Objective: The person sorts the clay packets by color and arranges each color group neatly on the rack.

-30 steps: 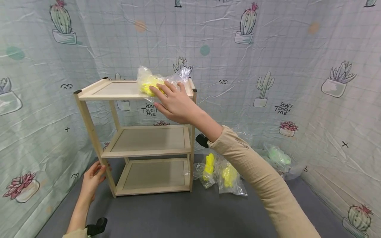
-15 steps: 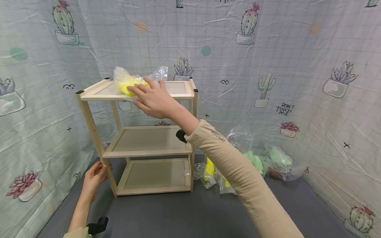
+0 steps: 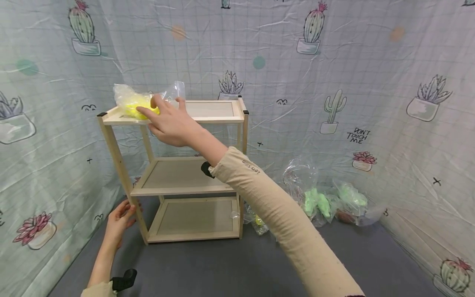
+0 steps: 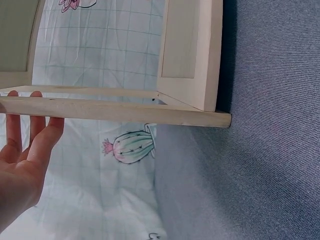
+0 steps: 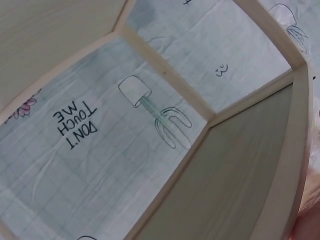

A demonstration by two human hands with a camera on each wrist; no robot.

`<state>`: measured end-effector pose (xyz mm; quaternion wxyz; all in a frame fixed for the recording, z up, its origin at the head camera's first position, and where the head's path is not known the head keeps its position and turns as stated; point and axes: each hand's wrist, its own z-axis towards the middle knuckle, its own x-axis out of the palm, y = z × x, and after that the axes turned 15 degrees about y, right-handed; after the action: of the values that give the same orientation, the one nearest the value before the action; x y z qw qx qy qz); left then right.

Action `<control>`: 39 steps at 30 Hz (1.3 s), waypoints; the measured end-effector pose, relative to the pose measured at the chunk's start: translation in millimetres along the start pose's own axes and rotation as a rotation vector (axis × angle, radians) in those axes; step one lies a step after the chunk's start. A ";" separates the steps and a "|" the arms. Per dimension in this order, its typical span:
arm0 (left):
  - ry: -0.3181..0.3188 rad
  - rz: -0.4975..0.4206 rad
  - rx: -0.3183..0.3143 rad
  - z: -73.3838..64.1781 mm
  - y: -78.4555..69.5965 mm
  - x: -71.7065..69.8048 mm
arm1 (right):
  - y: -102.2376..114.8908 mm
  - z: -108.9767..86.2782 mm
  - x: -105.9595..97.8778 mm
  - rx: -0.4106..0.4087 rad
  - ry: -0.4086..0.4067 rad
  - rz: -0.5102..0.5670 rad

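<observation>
On the left end of the wooden shelf's top board (image 3: 209, 109) lies a clear plastic bag (image 3: 122, 94) with a bright yellow item (image 3: 138, 106) inside. My right hand (image 3: 172, 123) reaches over the front edge to it, fingers spread and lightly bent against the bag's right side. Only a blurred bit of that hand (image 5: 307, 220) shows in the right wrist view, beyond the board. My left hand (image 3: 118, 218) grips the front left post (image 3: 120, 169) of the shelf low down. In the left wrist view, fingers (image 4: 42, 142) wrap around this post.
Right of the shelf, clear bags with light green items (image 3: 317, 202) stand on the dark grey surface (image 3: 208, 268). Another green bag (image 3: 350, 196) lies further right, by a reddish-brown item (image 3: 345, 216). My right sleeve (image 3: 278, 210) partly covers a yellow item (image 3: 258, 220). Cactus-print sheeting (image 3: 274, 82) encloses the area.
My right hand and the yellow bag have moved left along the top board, from its right half to its left end. My left hand has stayed on the post.
</observation>
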<state>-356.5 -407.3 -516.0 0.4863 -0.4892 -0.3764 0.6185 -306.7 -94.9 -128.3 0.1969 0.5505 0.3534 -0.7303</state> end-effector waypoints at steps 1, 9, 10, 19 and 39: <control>0.000 -0.004 0.003 -0.2 -1.2 0.9 | 1.2 1.1 -0.4 -0.005 0.002 -0.009; -0.003 -0.022 -0.011 -0.1 -0.5 5.4 | 3.1 2.6 2.2 -0.009 -0.001 -0.048; -0.002 -0.025 -0.011 -0.1 0.1 5.6 | 2.8 1.9 3.0 -0.006 0.000 -0.051; -0.005 -0.033 -0.002 0.2 4.0 6.0 | -4.0 -10.5 8.5 -0.008 -0.009 -0.040; 0.008 -0.108 0.035 -0.6 -6.7 3.2 | -41.4 -93.6 33.5 -0.133 -0.223 0.041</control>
<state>-354.5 -402.5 -510.6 0.5291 -0.4621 -0.3894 0.5958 -283.0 5.0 -161.1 0.2858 0.4587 0.3658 -0.7577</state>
